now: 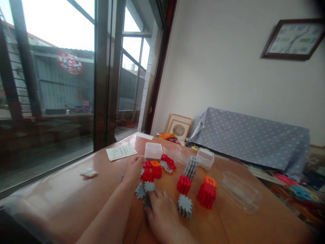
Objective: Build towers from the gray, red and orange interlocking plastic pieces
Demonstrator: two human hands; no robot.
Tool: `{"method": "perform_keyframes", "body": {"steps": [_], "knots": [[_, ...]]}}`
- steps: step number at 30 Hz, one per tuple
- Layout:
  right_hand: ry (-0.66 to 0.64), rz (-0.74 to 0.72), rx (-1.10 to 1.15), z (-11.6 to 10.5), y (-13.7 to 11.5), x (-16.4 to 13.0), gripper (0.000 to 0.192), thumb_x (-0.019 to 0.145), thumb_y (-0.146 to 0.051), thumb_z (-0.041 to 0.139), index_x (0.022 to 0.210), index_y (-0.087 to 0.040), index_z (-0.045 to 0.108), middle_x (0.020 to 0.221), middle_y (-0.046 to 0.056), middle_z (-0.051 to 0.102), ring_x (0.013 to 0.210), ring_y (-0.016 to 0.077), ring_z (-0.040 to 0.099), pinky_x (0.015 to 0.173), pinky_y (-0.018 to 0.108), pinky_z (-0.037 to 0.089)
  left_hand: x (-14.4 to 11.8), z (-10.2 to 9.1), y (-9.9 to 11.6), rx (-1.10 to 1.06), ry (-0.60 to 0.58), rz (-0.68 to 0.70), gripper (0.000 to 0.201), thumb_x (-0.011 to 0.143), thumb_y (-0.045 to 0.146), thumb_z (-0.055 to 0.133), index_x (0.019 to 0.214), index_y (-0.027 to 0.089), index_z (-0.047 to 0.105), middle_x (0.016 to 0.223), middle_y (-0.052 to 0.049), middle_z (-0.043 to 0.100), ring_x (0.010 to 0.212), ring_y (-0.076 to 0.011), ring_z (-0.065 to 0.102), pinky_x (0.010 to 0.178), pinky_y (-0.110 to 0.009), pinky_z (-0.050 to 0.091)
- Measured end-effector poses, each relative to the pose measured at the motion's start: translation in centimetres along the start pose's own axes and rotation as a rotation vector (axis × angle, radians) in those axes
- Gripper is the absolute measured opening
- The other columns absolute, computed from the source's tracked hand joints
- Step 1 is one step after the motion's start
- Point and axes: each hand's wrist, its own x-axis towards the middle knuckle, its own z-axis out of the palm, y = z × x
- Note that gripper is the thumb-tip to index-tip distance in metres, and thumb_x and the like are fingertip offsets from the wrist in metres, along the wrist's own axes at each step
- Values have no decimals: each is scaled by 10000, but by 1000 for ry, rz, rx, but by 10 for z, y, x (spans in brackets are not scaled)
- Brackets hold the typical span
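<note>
Right hand: the right hand [162, 210] lies low on the bench [76, 200], fingers spread and flat, fingertips pressing on a dark grey tile [147, 202]; it grips nothing.
Grey tiles: two flat grey toothed tiles [144, 188] lie just beyond those fingertips, touching each other.
Grey cube: an assembled grey cube [185, 205] stands just right of the right hand, apart from it.
Left hand: the left hand [134, 168] reaches further out, fingers loosely curled and resting against the loose tile heap [157, 167]; whether it pinches a piece I cannot tell.
Loose tile heap: red, orange and grey interlocking tiles piled together, between the left hand and the small boxes.
Red cubes: a small red cube [183, 184] sits mid-bench; a larger red cube with orange top [207, 192] stands to its right, well apart.
Grey stack: a tilted stack of grey tiles [191, 166] rises behind the small red cube.
Clear tray: an empty clear plastic tray [240, 190] lies at the right.
Boxes: two clear lidded boxes [153, 151] [205, 158] stand beyond the heap.
Paper: a printed sheet [121, 151] lies at the far left; a white wrapper [88, 173] nearer the window.
</note>
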Motion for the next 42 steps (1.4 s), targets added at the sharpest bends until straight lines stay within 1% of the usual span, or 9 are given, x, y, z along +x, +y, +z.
{"method": "perform_keyframes", "body": {"steps": [9, 16, 21, 24, 28, 30, 33, 37, 42], "knots": [[79, 105, -110, 1, 9, 36, 195, 941, -211, 587, 1079, -176, 719, 1021, 172, 743, 1004, 329, 696, 834, 425, 531, 11, -4, -11, -92, 12, -85, 240, 727, 403, 642, 824, 183, 629, 769, -37, 719, 692, -172, 654, 596, -254, 454], [119, 172, -76, -4, 16, 48, 311, 1010, -200, 399, 957, -161, 702, 870, 184, 763, 787, 292, 743, 681, 365, 507, 7, 0, -8, -102, -80, -163, 245, 749, 392, 633, 873, 181, 619, 836, -48, 725, 657, -153, 643, 547, -235, 419], [194, 174, 44, -16, 28, 39, 362, 1053, -307, 324, 939, -216, 655, 807, 87, 739, 733, 231, 710, 618, 295, 450, -11, 12, -2, -104, -243, -171, 274, 740, 418, 693, 829, 166, 634, 767, -46, 714, 633, -144, 618, 560, -232, 414], [267, 155, 289, -24, 43, 31, 462, 1076, -420, 248, 936, -216, 638, 797, 44, 712, 734, 197, 680, 626, 270, 465, -26, 18, 5, -95, -378, -188, 314, 723, 440, 739, 818, 148, 676, 754, -52, 714, 612, -136, 594, 551, -233, 389], [325, 137, 744, -37, 63, 18, 484, 1026, -566, 353, 916, -204, 654, 794, 37, 687, 739, 208, 651, 642, 284, 510, -46, 25, 15, -34, -679, -174, 369, 769, 511, 719, 810, 145, 706, 723, -26, 675, 591, -119, 535, 549, -238, 341], [332, 157, 806, -43, 69, 11, 469, 1005, -582, 403, 892, -203, 656, 776, 33, 675, 724, 208, 640, 637, 292, 514, -54, 29, 16, -5, -812, -157, 321, 777, 463, 724, 823, 146, 717, 691, -2, 637, 599, -114, 517, 564, -239, 332], [318, 206, 838, -47, 78, 2, 464, 996, -581, 427, 928, -193, 672, 755, 36, 674, 697, 212, 645, 610, 302, 517, -62, 33, 14, 9, -892, -155, 219, 747, 335, 726, 858, 146, 726, 699, 7, 633, 612, -109, 508, 584, -240, 333], [241, 159, 886, -48, 95, -10, 423, 993, -490, 487, 1258, -190, 626, 1002, 88, 741, 876, 235, 712, 734, 353, 582, -65, 37, 9, -6, -927, -173, 201, 730, 305, 716, 856, 149, 728, 684, 10, 627, 590, -107, 493, 582, -248, 329], [248, 77, 717, -52, 113, -25, 641, 891, -334, 654, 1489, -240, 444, 1356, 122, 637, 1069, 236, 684, 940, 419, 560, -69, 42, 5, -48, -933, -267, 209, 751, 327, 718, 862, 153, 685, 663, 10, 623, 565, -102, 505, 566, -241, 339]]}}
